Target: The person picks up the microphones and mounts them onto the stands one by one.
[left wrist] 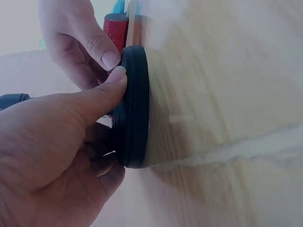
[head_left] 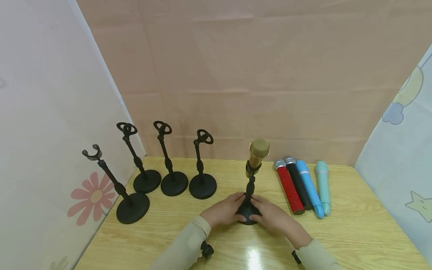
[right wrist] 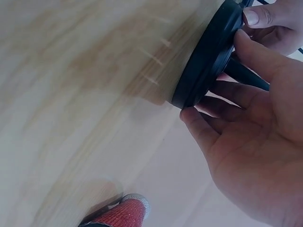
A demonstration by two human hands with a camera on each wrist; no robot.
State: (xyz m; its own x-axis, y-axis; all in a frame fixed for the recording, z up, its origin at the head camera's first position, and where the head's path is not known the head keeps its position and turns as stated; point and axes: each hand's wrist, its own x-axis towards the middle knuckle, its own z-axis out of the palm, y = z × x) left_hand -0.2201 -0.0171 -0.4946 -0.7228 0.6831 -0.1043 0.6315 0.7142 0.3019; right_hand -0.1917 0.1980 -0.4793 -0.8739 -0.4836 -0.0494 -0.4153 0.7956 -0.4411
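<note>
A gold microphone (head_left: 258, 152) sits upright in the clip of a black microphone stand (head_left: 249, 187) near the middle of the table. From the left, my left hand (head_left: 224, 210) grips the rim of the stand's round base (left wrist: 135, 109), thumb on the near side. On the opposite side my right hand (head_left: 272, 216) holds the same base, its fingers bent around the edge. Both thumbs come close together on the base in the left wrist view. The base's flat underside faces the tabletop, and part of its upper face is hidden by my fingers.
To the left, several black stands without microphones are grouped, the nearest one (head_left: 133, 208) having an open fork clip. Right of my hands lie a red microphone (head_left: 290, 189), a black one (head_left: 298, 183), a blue one (head_left: 310, 189) and a mint one (head_left: 323, 187). Walls enclose the table (head_left: 364, 225).
</note>
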